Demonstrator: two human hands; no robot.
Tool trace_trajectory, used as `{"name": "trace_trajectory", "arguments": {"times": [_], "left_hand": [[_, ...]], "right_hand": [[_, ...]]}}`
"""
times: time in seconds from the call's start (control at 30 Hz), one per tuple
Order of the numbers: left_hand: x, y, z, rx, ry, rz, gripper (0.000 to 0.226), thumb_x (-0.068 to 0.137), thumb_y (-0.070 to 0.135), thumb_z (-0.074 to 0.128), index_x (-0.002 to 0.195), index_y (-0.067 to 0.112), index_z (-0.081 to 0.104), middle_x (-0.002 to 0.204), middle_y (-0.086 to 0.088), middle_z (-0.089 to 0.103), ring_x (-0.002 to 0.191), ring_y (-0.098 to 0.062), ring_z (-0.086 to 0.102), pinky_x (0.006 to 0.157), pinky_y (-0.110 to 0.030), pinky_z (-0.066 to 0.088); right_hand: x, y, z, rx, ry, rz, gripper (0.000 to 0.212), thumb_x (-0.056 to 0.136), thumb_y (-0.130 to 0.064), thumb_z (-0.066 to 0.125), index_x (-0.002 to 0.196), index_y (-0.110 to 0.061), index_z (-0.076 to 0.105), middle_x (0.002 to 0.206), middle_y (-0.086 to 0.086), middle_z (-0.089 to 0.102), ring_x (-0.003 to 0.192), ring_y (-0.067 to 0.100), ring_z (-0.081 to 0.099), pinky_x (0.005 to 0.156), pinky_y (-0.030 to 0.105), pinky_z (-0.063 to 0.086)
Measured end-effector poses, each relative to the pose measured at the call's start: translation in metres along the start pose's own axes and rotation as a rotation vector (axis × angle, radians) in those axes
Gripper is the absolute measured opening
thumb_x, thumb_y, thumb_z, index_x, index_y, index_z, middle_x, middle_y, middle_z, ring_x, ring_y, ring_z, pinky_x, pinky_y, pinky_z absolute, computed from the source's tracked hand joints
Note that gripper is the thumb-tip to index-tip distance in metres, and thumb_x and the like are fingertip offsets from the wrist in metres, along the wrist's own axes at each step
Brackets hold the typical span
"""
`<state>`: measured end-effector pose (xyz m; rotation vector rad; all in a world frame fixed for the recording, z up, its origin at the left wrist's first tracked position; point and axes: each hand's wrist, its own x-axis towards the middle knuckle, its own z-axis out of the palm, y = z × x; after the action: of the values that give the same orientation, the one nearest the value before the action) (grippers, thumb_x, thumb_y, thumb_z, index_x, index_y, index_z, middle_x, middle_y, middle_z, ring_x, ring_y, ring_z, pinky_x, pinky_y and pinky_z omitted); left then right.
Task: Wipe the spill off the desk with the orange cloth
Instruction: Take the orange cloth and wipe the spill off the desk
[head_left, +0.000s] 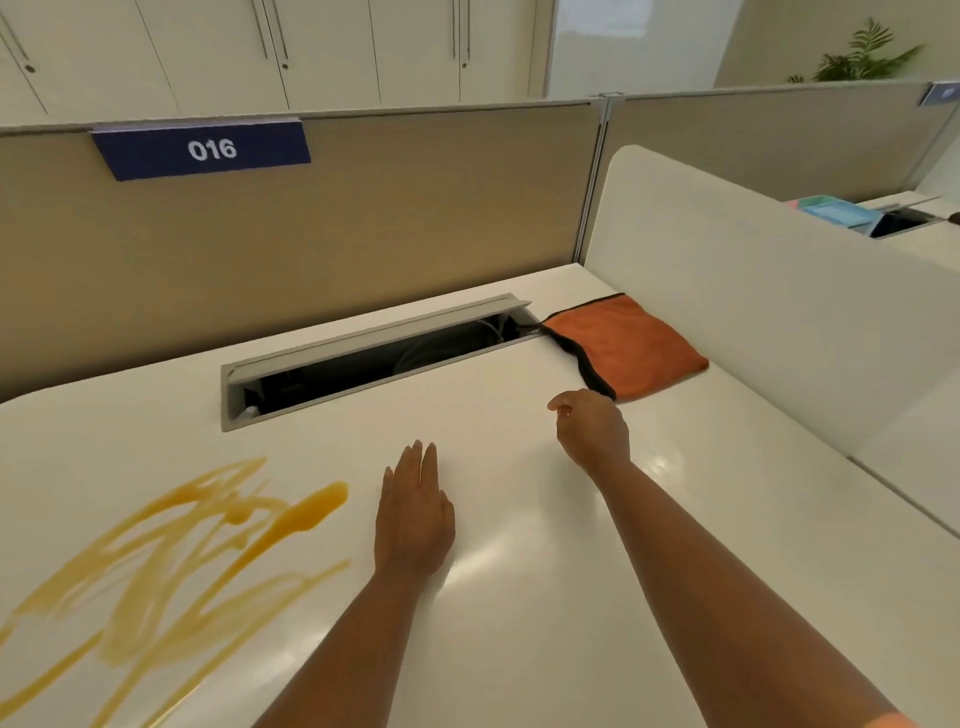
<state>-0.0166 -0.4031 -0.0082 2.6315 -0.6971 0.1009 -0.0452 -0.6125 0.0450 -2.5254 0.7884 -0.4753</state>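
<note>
I am reaching my right hand (592, 431), fingers loosely curled and holding nothing, toward the orange cloth (631, 345), which is lying folded just beyond it at the desk's (519, 597) far right corner. My left hand (413, 512) is resting flat and empty beside the spill (171, 551), farther from the cloth.
</note>
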Motion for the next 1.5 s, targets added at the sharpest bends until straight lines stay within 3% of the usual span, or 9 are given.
{"name": "trace_trajectory", "arguments": {"times": [0.23,0.43,0.57,0.83,1.0,1.1,1.23,1.37,1.5], "left_hand": [[-0.001,0.003,0.012,-0.009,0.024,-0.008,0.053,0.094,0.019,0.031,0.144,0.012,0.016,0.157,-0.004,0.012,0.145,-0.015,0.008,0.120,-0.032,0.000],[-0.001,0.003,0.014,0.005,0.009,-0.009,0.053,0.093,0.022,0.030,0.144,0.013,0.018,0.156,-0.002,0.017,0.145,-0.013,0.011,0.120,-0.032,-0.001],[0.000,0.003,0.014,0.014,0.014,-0.012,0.053,0.093,0.022,0.031,0.144,0.014,0.019,0.156,-0.002,0.019,0.144,-0.012,0.012,0.120,-0.031,0.000],[0.000,0.004,0.013,-0.003,0.018,-0.007,0.054,0.093,0.023,0.032,0.144,0.015,0.018,0.156,0.000,0.017,0.145,-0.011,0.009,0.120,-0.031,-0.003],[0.001,0.004,0.013,0.000,0.017,0.000,0.054,0.092,0.024,0.032,0.144,0.015,0.018,0.156,-0.001,0.017,0.145,-0.011,0.010,0.119,-0.031,-0.003],[0.000,0.008,0.008,0.003,0.036,-0.022,0.054,0.087,0.018,0.048,0.139,0.010,0.034,0.148,-0.009,0.036,0.140,-0.020,0.029,0.118,-0.040,0.016],[0.000,0.010,0.006,-0.007,0.065,-0.030,0.048,0.081,0.012,0.056,0.128,0.006,0.049,0.132,-0.013,0.055,0.127,-0.026,0.048,0.114,-0.045,0.026],[-0.001,0.010,0.003,0.078,0.079,-0.021,0.043,0.074,0.012,0.062,0.117,0.006,0.058,0.125,-0.013,0.061,0.120,-0.027,0.055,0.108,-0.048,0.034],[-0.005,0.014,-0.004,0.175,0.090,-0.036,0.045,0.061,0.009,0.070,0.105,0.006,0.062,0.117,-0.017,0.065,0.109,-0.030,0.063,0.095,-0.051,0.049]], "right_hand": [[0.034,0.029,0.018,-0.068,0.005,-0.031,0.034,0.085,0.004,0.047,0.109,-0.011,0.066,0.114,0.012,0.063,0.110,0.028,0.052,0.085,0.036,0.046],[0.060,0.044,0.022,-0.253,0.036,-0.021,0.045,0.089,-0.007,0.053,0.132,-0.003,0.041,0.134,0.021,0.044,0.121,0.035,0.040,0.098,0.041,0.037],[0.069,0.049,0.024,-0.245,0.013,0.115,0.033,0.091,-0.002,0.047,0.124,0.005,0.042,0.127,0.027,0.048,0.115,0.040,0.045,0.095,0.044,0.040],[0.086,0.055,0.018,-0.433,0.004,-0.019,0.022,0.084,0.015,0.044,0.097,0.007,0.059,0.103,0.025,0.063,0.098,0.037,0.059,0.081,0.039,0.049],[0.109,0.041,-0.010,-0.109,0.213,0.092,0.019,0.084,0.007,0.042,0.096,0.014,0.055,0.102,0.035,0.059,0.097,0.046,0.053,0.082,0.047,0.041],[0.122,0.019,-0.034,0.047,0.264,0.135,0.025,0.083,-0.005,0.048,0.103,0.009,0.057,0.106,0.032,0.061,0.099,0.044,0.055,0.082,0.043,0.043],[0.100,-0.019,-0.065,0.097,0.054,0.113,0.054,0.063,-0.049,0.053,0.088,-0.003,0.065,0.085,0.019,0.064,0.080,0.035,0.054,0.070,0.033,0.042],[0.046,-0.050,-0.073,0.031,-0.213,0.006,0.082,0.036,-0.059,0.034,0.090,-0.008,0.070,0.090,0.014,0.068,0.082,0.031,0.057,0.072,0.028,0.044],[-0.009,-0.058,-0.036,-0.070,-0.576,-0.123,0.021,0.078,-0.029,0.056,0.080,-0.010,0.064,0.084,0.010,0.065,0.076,0.023,0.059,0.073,0.028,0.049]]}}
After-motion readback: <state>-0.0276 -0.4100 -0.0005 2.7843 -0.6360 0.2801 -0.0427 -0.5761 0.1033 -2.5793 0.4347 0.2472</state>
